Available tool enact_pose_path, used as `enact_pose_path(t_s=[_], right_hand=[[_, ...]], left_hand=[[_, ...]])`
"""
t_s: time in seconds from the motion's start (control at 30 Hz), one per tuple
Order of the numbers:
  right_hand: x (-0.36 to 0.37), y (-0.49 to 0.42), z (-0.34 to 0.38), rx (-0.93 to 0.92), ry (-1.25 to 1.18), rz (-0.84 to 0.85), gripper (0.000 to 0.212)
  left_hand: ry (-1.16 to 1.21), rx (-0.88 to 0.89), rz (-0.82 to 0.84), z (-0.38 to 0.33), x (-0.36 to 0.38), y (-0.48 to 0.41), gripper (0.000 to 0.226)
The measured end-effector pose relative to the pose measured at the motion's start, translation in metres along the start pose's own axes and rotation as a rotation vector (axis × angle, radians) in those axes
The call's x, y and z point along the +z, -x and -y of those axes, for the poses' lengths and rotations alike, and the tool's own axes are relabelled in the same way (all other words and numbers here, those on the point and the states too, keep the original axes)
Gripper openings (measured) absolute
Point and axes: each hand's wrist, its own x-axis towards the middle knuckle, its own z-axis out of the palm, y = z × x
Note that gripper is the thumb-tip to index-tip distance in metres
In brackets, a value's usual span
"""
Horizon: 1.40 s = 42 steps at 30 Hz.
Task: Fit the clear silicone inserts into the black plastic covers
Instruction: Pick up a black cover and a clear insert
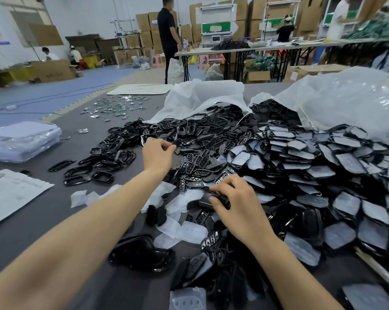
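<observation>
Head, two hands [158,155] [238,198], two gripped covers [176,143] [208,202]

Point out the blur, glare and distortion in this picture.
Head view: wide-angle bending toward the edges; smeared blur top right and far left; glare on the plastic bag; left hand, right hand and black covers mid-frame fairly sharp.

Bright even light, blurred warped edges

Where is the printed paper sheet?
The printed paper sheet lies far left in the head view, closer than the wrapped plastic stack and left of the loose black rings.
</observation>
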Motion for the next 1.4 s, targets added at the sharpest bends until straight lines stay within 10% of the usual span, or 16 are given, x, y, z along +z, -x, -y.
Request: enact_pose_path(t_s=[0.33,0.63,0.9,1.4], right_hand=[[-0.002,0.001,0.018,0.027,-0.356,-0.466,0.017],[0.001,0.000,0.014,0.199,-0.500,-0.480,0.022],[0.000,0.001,0.012,0.158,-0.390,-0.420,0.037],[0.006,0.004,0.024,0.114,-0.331,-0.416,0.037]], left_hand=[[0.756,0.137,0.298,-0.034,-0.003,0.130,0.015],[0.955,-0.032,0.273,-0.017,0.008,0.122,0.040],[1.332,-0.371,0.375,-0.018,0.007,0.116,0.015],[1.381,-0.268,0.536,-0.022,0.003,0.123,0.016]])
